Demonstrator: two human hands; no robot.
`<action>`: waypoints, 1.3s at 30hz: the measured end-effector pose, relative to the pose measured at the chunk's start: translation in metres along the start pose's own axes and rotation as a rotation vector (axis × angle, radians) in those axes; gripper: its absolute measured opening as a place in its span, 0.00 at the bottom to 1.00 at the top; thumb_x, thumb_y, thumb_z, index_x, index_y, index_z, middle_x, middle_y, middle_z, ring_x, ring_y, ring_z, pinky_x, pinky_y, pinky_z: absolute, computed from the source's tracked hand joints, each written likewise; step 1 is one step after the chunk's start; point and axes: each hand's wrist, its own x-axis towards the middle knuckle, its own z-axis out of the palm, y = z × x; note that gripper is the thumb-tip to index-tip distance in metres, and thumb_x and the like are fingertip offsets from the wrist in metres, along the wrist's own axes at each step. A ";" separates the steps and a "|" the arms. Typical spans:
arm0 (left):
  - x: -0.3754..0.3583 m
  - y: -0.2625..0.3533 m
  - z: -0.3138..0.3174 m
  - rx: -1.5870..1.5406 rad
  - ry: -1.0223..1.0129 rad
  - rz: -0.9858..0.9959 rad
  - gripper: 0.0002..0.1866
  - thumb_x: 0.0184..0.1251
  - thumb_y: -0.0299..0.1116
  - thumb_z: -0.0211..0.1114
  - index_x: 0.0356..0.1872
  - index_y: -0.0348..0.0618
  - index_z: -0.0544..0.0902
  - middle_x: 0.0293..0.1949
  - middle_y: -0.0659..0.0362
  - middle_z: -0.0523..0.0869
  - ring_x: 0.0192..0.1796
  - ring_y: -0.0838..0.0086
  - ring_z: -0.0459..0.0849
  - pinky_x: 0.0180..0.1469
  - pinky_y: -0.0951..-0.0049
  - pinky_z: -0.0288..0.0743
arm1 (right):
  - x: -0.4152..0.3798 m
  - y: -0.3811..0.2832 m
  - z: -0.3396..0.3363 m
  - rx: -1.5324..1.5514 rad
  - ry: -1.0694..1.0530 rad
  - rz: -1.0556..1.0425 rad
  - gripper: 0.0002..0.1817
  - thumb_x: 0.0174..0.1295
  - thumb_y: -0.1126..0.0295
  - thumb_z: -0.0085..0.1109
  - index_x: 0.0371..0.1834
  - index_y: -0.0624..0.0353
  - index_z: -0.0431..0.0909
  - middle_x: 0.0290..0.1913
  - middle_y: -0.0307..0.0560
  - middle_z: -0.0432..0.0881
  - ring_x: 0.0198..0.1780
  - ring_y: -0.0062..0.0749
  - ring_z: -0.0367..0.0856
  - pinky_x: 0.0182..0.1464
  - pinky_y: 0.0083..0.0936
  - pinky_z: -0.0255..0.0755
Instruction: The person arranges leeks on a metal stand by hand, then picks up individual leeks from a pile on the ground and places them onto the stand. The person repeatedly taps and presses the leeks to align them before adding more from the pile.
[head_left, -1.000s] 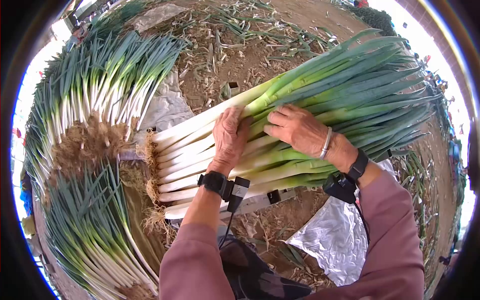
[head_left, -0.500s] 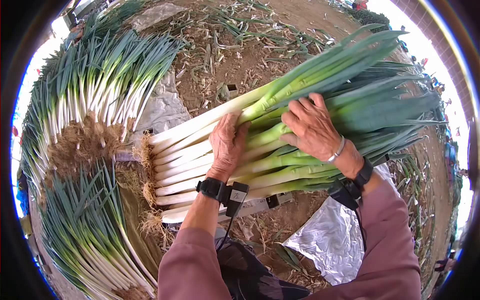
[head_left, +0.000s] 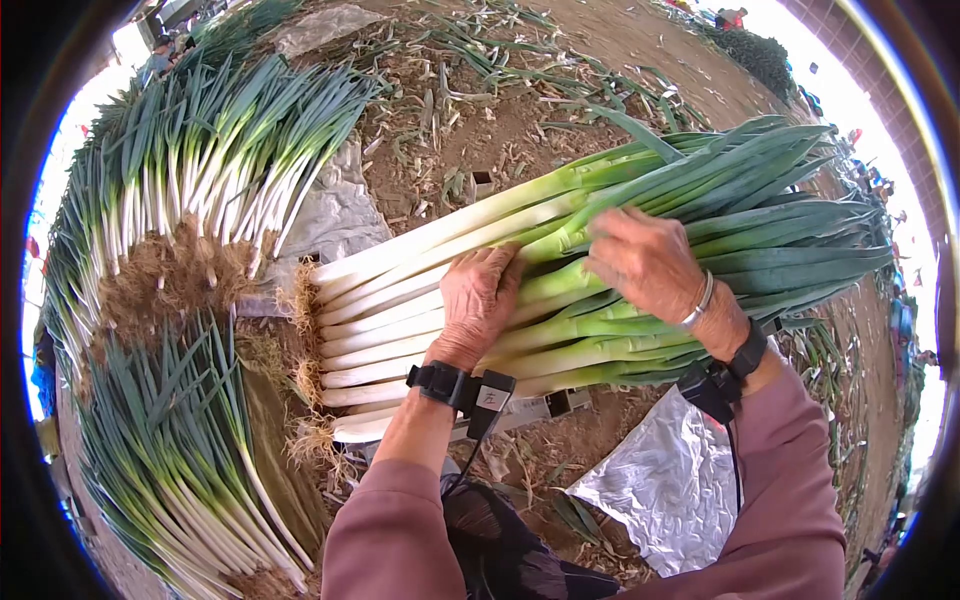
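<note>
A row of large green onions (head_left: 400,268) lies side by side before me, white shafts and roots to the left, dark green leaves fanning out to the right. My left hand (head_left: 478,300) presses over the shafts near the middle of the bundle, its fingers bent around a green onion with the thumb on the right side. Over the point where the stalks turn green, my right hand (head_left: 645,260) has its fingers bent, the tips smeared by motion. Both wrists wear black straps with small boxes; a metal bangle circles the right one.
Another heap of green onions (head_left: 200,160) stands at the upper left, with a further heap (head_left: 170,450) at the lower left. A crumpled silver sheet (head_left: 665,485) lies at the lower right. Leaf scraps (head_left: 440,110) litter the bare soil behind. Distant people show along the edges.
The long leafy onion that was raised at the upper right now lies down with the others. My right hand has come off the stalk slightly and blurs. The view has shifted a little.
</note>
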 end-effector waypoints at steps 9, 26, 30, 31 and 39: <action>0.000 0.005 -0.001 0.061 -0.034 0.021 0.09 0.62 0.34 0.65 0.40 0.45 0.83 0.29 0.55 0.84 0.35 0.59 0.83 0.41 0.61 0.75 | 0.047 0.043 0.001 -0.058 -0.503 0.095 0.19 0.51 0.57 0.67 0.43 0.53 0.77 0.41 0.49 0.81 0.49 0.45 0.80 0.49 0.42 0.71; -0.028 -0.004 -0.054 0.069 -0.277 0.027 0.22 0.67 0.33 0.59 0.62 0.49 0.74 0.66 0.46 0.69 0.67 0.49 0.67 0.66 0.53 0.63 | 0.029 0.070 0.050 0.133 -0.180 0.016 0.25 0.44 0.61 0.72 0.45 0.52 0.71 0.44 0.49 0.72 0.52 0.47 0.70 0.53 0.41 0.67; -0.059 -0.029 -0.078 0.409 -0.451 -0.220 0.26 0.74 0.43 0.50 0.71 0.61 0.63 0.73 0.47 0.58 0.74 0.50 0.55 0.70 0.40 0.49 | 0.034 0.062 0.051 0.092 -0.290 0.150 0.24 0.45 0.62 0.72 0.42 0.51 0.70 0.46 0.48 0.68 0.51 0.50 0.68 0.54 0.43 0.65; -0.060 -0.030 -0.073 0.415 -0.466 -0.236 0.25 0.75 0.47 0.45 0.72 0.65 0.62 0.73 0.48 0.57 0.74 0.49 0.55 0.70 0.38 0.48 | 0.032 0.063 0.051 0.088 -0.274 0.125 0.23 0.46 0.62 0.71 0.43 0.51 0.70 0.45 0.48 0.66 0.51 0.50 0.68 0.54 0.45 0.65; -0.062 -0.029 -0.070 0.412 -0.450 -0.263 0.27 0.75 0.48 0.46 0.73 0.67 0.58 0.75 0.50 0.54 0.75 0.51 0.52 0.71 0.40 0.46 | 0.014 -0.004 0.026 -0.140 -0.333 0.066 0.32 0.60 0.45 0.56 0.68 0.40 0.67 0.69 0.50 0.60 0.71 0.50 0.57 0.69 0.52 0.52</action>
